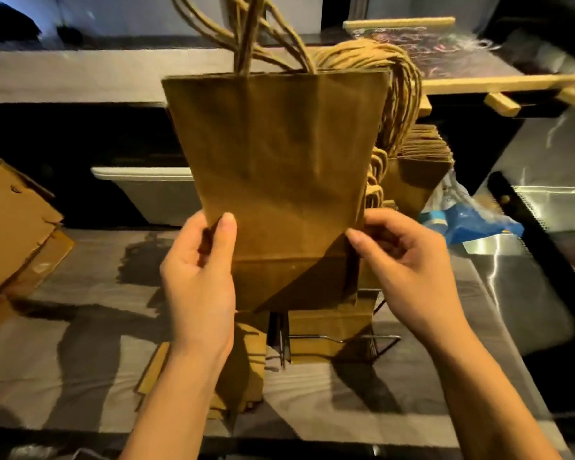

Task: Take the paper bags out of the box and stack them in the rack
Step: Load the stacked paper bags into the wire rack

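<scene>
Paper bag (276, 167) sat mid-frame: brown, folded flat, held upright above the counter (80, 327), twisted handles (246, 31) running up past the top edge. Its bottom edge was just over the wire rack (362, 337); couldn't tell if it touched it

Left to right:
- far left: cardboard box (10, 220), only flaps in view, lying on the counter, well apart from the bag
- back, left of centre: grey tub (153, 190) under the rear ledge
- left hand (198, 277): clamped on the bag's lower left edge, thumb on the front face, fingers behind
- below the bag: flat bags (249, 366) lying on the counter just beside the rack, partly hidden by the left forearm
- rack: thin wire frame standing on the counter, directly under the held bag
- right hand (402, 260): pinched the bag's lower right edge, thumb on the front, fingers curled behind
- behind and right of the held bag: stacked bags (415, 180), upright and packed tight, nearest ones standing in the rack, their handles bunched and drooping to the right
- right of those: blue packet (468, 224) in clear wrap, at the edge of a metal surface (541, 200)
- upper right: wooden board (478, 81) on the ledge with something plastic-wrapped on it, too blurred to identify
</scene>
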Action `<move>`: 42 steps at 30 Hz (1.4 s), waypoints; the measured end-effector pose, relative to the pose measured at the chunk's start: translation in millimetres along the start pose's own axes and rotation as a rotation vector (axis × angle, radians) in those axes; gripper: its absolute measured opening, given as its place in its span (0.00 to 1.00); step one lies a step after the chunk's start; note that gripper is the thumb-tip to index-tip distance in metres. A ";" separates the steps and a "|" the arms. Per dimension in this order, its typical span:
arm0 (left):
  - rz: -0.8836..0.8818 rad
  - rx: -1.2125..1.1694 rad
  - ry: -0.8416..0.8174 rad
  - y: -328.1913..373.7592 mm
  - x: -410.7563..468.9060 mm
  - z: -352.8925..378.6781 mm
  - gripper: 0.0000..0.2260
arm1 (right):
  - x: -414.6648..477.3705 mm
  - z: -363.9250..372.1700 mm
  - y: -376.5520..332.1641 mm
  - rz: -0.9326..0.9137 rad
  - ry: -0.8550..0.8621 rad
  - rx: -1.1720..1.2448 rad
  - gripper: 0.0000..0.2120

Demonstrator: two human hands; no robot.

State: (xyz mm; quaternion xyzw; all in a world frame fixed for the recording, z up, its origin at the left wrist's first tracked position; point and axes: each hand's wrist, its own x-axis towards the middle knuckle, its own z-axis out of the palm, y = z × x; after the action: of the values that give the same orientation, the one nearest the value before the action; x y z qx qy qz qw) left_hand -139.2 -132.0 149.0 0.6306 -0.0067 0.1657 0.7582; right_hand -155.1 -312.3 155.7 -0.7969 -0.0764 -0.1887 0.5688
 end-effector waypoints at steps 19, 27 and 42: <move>0.060 -0.019 -0.124 -16.8 -13.9 40.3 0.13 | -16.2 -19.5 32.2 -0.205 0.399 -0.222 0.20; 0.141 -0.055 -0.127 7.8 -15.7 42.1 0.16 | -11.0 -26.6 -0.7 -0.228 0.417 -0.216 0.14; -0.313 0.244 -0.215 -76.6 -36.1 22.4 0.18 | -59.6 -0.5 105.6 0.000 0.194 -0.399 0.19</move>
State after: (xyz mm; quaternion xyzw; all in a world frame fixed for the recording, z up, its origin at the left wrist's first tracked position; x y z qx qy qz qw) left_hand -149.0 -173.7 72.6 0.7252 0.0308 -0.0226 0.6875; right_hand -174.4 -343.3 40.1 -0.8717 0.0175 -0.2761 0.4044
